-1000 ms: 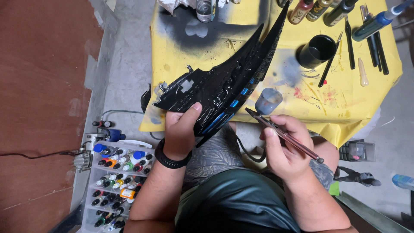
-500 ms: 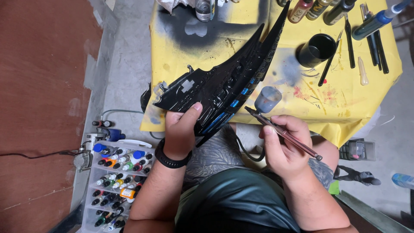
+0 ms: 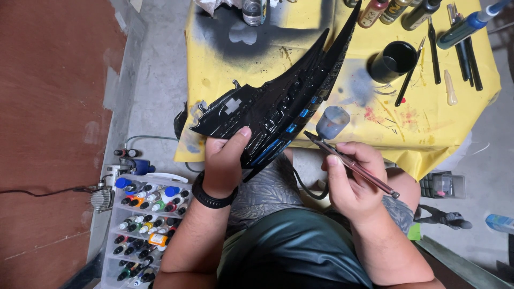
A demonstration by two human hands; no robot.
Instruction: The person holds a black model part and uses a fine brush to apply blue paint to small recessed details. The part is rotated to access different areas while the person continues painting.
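Observation:
My left hand point(image 3: 225, 160) grips the near edge of a long glossy black model hull point(image 3: 284, 101) with blue painted strips, which stretches diagonally up to the right over the table. My right hand point(image 3: 353, 179) holds an airbrush point(image 3: 348, 158) with a small paint cup on top. Its tip points at the hull's lower side, close to the blue strips. A black band sits on my left wrist.
A table under a yellow paint-stained sheet point(image 3: 433, 123) carries a black cup point(image 3: 393, 60), brushes and tools point(image 3: 455, 48) and bottles along the far edge. A white rack of small paint bottles point(image 3: 142, 225) stands on the floor at left, beside a compressor fitting point(image 3: 107, 192).

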